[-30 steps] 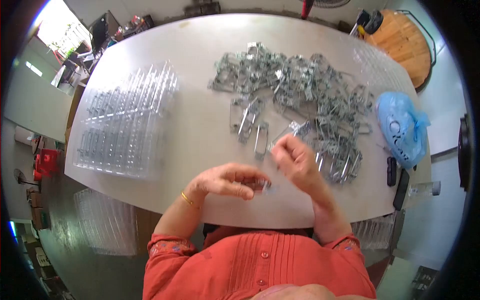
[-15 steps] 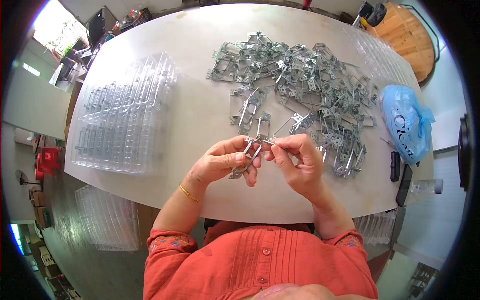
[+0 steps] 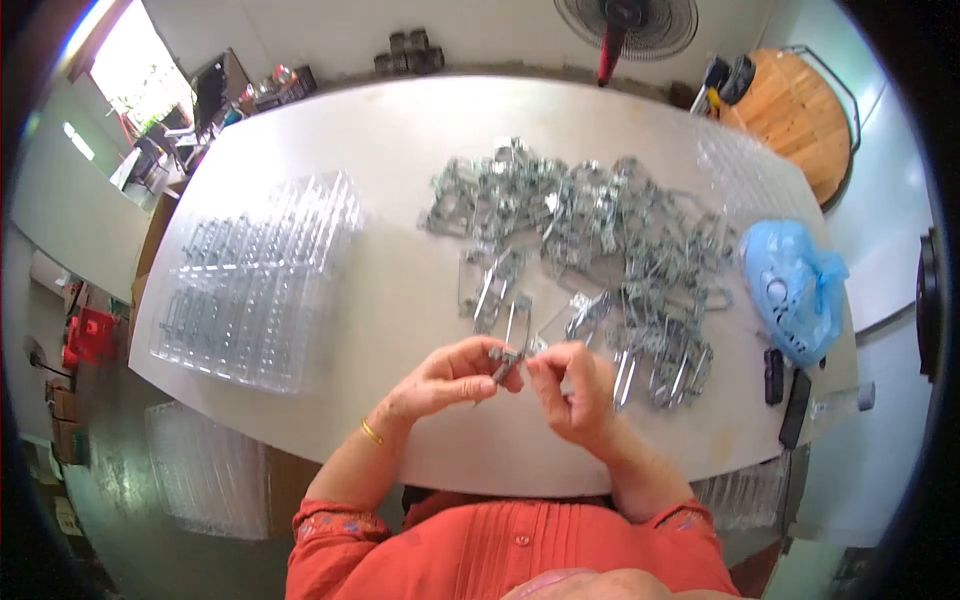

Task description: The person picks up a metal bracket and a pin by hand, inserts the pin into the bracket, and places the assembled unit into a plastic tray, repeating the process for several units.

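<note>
My left hand (image 3: 462, 380) is closed on a small metal bracket (image 3: 508, 362) with thin bars, held above the near part of the table. Close to the bracket's right end, my right hand (image 3: 575, 395) has thumb and forefinger pinched together; whatever is between those fingertips is too small to make out. Just beyond my hands lie a few loose brackets (image 3: 490, 290). A large tangled heap of similar metal brackets (image 3: 640, 235) spreads behind them and to the right.
Clear plastic trays (image 3: 255, 290) holding rows of metal parts are stacked on the table's left. At the right are a blue plastic bag (image 3: 793, 290), a black case (image 3: 773, 376), a dark phone-like slab (image 3: 795, 410) and a clear bottle (image 3: 843, 401). Bubble-wrap-like plastic (image 3: 755, 165) lies far right.
The camera view has tilted upward, so a fan now shows beyond the table. The bracket in my left hand has turned, and my right hand's fingers have drawn into a tighter pinch beside it.
</note>
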### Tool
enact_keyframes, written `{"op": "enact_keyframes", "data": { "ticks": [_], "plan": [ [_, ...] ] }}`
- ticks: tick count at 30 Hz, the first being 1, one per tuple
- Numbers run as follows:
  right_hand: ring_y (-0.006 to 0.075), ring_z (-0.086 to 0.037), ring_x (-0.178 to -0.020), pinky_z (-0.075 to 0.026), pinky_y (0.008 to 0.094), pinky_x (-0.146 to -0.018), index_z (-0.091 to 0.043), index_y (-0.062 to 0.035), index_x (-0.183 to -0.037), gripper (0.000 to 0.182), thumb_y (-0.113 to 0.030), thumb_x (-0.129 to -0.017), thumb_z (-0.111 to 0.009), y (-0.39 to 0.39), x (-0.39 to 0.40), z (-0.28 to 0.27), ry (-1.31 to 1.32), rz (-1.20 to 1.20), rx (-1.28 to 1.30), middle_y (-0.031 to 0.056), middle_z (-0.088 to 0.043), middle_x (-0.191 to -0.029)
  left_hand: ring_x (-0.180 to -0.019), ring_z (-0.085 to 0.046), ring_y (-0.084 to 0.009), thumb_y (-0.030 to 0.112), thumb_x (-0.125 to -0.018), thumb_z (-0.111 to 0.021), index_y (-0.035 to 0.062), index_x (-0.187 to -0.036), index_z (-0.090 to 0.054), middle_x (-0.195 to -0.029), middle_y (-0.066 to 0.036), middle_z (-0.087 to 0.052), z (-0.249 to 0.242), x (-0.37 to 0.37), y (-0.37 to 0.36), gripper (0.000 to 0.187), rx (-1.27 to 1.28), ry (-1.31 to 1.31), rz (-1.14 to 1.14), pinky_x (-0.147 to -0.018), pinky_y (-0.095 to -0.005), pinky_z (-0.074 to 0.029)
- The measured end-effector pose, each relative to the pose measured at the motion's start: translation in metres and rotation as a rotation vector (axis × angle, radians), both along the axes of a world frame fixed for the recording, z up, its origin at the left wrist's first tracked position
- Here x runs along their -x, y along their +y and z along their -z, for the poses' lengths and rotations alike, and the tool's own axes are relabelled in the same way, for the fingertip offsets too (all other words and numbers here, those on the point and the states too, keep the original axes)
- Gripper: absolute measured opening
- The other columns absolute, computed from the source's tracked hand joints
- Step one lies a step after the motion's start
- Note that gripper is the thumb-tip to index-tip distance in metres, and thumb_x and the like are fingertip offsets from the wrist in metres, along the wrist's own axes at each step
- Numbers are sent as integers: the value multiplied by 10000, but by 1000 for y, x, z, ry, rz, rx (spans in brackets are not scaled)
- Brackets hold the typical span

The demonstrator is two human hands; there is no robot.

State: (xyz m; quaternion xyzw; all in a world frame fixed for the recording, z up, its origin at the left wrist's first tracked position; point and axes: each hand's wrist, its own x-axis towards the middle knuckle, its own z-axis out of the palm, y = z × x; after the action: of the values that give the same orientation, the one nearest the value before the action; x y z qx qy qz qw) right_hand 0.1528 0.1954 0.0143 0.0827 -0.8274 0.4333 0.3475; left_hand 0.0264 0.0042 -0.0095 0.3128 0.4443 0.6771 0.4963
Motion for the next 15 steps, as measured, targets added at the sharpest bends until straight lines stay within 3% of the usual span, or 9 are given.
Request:
{"op": "enact_keyframes", "data": {
  "ticks": [3,8,11,12,14,15],
  "plan": [
    [174,-674,-583,-517,290,-510,-555,-23,-964,149,-31,-934,-701,-2,0,-1,23,13,0,97,-678,-751,-1187,-612,-187,189,-942,-734,17,-1392,-515,-1245,-137,-675,0,0,1,529,-1,24,-5,-850,-267,-475],
    [170,-689,-627,-527,292,-547,-535,-22,-1004,160,-41,-952,-685,-5,-1,3,-51,-42,83,108,-703,-789,-1201,-608,-192,61,-913,-751,14,-1407,-506,-1276,-102,-653,3,4,0,554,10,73,24,-983,-339,-506],
    [170,-684,-636,-525,288,-561,-527,-27,-1016,166,-40,-954,-681,-5,0,15,-73,-77,125,111,-693,-786,-1133,-616,-162,118,-923,-755,22,-1421,-502,-1225,-101,-671,4,1,0,568,17,135,-7,-906,-315,-528],
    [166,-676,-628,-524,292,-557,-524,-28,-1029,167,-50,-962,-676,-4,0,18,-67,-50,113,107,-684,-791,-1138,-626,-177,66,-918,-742,31,-1402,-499,-1233,-108,-667,7,3,1,542,14,169,-22,-883,-318,-543],
    [163,-668,-621,-522,295,-553,-521,-29,-1041,169,-60,-970,-671,-4,-2,20,-54,-25,97,103,-676,-795,-1179,-618,-196,47,-927,-722,42,-1389,-494,-1271,-119,-650,10,6,-1,515,-19,110,-61,-913,-331,-539],
    [148,-664,-655,-526,292,-581,-524,-30,-1048,147,-74,-987,-650,-5,-4,20,-89,-28,223,89,-672,-819,-1220,-610,-216,28,-935,-702,52,-1375,-488,-1310,-130,-632,10,7,-1,490,-47,43,-96,-944,-343,-535]
  ]
}}
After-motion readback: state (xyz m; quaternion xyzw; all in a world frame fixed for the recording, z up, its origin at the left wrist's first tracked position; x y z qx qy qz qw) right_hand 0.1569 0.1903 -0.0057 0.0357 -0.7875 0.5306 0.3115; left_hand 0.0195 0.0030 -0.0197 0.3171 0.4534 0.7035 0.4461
